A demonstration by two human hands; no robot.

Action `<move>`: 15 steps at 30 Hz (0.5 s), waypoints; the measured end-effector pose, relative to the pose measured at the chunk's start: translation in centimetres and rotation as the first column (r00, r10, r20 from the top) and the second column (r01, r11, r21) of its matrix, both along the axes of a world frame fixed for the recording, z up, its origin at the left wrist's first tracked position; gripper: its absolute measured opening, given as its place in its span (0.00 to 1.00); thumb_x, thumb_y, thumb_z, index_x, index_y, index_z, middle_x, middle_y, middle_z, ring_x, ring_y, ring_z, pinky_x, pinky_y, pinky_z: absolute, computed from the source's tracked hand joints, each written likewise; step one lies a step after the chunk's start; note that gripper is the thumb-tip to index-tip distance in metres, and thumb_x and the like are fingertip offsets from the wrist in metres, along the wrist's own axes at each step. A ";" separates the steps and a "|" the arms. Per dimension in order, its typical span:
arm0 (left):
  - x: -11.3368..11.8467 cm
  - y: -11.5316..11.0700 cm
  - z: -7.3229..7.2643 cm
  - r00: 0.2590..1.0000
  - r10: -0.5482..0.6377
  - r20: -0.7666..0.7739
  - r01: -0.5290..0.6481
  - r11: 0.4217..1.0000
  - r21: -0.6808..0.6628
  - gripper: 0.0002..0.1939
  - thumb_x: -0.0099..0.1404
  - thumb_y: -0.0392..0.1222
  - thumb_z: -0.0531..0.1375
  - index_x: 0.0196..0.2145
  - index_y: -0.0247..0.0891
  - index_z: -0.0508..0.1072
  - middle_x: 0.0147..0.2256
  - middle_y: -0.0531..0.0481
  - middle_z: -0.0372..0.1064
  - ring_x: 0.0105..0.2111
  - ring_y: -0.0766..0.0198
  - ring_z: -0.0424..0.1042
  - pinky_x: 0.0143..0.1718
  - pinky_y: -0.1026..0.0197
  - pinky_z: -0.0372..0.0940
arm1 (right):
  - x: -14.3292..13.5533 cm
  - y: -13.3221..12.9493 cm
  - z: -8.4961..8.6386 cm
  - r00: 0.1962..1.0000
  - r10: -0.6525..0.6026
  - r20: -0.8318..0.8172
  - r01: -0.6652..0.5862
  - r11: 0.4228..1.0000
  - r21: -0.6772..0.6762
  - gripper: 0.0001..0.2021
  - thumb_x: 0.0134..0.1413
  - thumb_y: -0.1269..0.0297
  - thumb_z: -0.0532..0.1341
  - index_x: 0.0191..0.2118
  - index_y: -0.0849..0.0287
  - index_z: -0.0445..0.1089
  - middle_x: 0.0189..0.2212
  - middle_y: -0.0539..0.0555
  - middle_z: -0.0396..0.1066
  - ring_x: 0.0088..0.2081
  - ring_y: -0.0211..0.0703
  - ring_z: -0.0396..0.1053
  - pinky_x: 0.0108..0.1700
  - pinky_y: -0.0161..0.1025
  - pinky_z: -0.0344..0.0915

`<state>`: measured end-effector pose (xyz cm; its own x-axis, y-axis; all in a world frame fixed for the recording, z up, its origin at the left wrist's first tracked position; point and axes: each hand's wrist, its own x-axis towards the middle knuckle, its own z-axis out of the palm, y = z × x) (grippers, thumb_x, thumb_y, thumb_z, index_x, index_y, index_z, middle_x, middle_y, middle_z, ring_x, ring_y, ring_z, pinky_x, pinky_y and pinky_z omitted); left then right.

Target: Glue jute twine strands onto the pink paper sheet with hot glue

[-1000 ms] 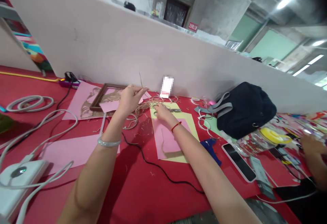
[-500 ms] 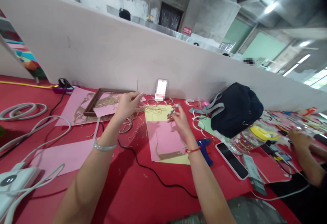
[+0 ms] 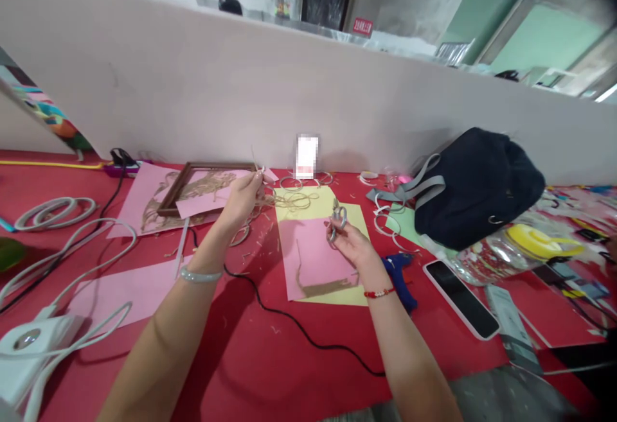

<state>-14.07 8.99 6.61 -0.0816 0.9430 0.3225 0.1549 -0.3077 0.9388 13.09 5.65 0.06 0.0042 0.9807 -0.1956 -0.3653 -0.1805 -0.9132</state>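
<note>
My left hand (image 3: pixel 245 194) is closed in a pinch on a short strand of twine (image 3: pixel 253 154), which sticks up above the fingertips. Grey scissors (image 3: pixel 340 218) rest in my right hand (image 3: pixel 353 242), fingers curled at the handles. That hand is over a pink sheet (image 3: pixel 315 255) lying on yellow paper (image 3: pixel 308 194). Brown twine runs along the sheet's bottom edge (image 3: pixel 328 288) and up its left side. Loose loops of twine (image 3: pixel 295 200) lie between my hands.
Left stand a brown frame (image 3: pixel 169 196), pink paper (image 3: pixel 120 293) and a white power strip (image 3: pixel 38 345). Right are a blue glue gun (image 3: pixel 400 277), a phone (image 3: pixel 463 300), a dark bag (image 3: pixel 482 184) and a yellow-lidded jar (image 3: pixel 501 255). A black cable (image 3: pixel 294 325) crosses the red table.
My right hand has turned and moved slightly down, so the scissors show more clearly. My left hand still pinches the strand. The view has shifted, and the other person's hand is out of sight.
</note>
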 end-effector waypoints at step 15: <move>-0.5 -0.9 1.3 0.974 0.051 -0.221 -0.001 0.975 0.223 0.25 0.77 0.61 0.58 0.52 0.39 0.84 0.57 0.40 0.79 0.62 0.49 0.73 0.69 0.45 0.62 | -5.4 -5.4 2.1 0.527 -0.233 0.817 -0.218 0.893 0.395 0.29 0.49 0.46 0.75 0.52 0.55 0.69 0.52 0.64 0.77 0.55 0.64 0.74 0.57 0.57 0.70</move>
<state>-14.58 8.09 7.94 -0.0068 0.8452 0.5344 0.3640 -0.4957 0.7885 7.72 0.28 2.16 -0.0505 0.9498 0.3087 0.5970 0.2765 -0.7531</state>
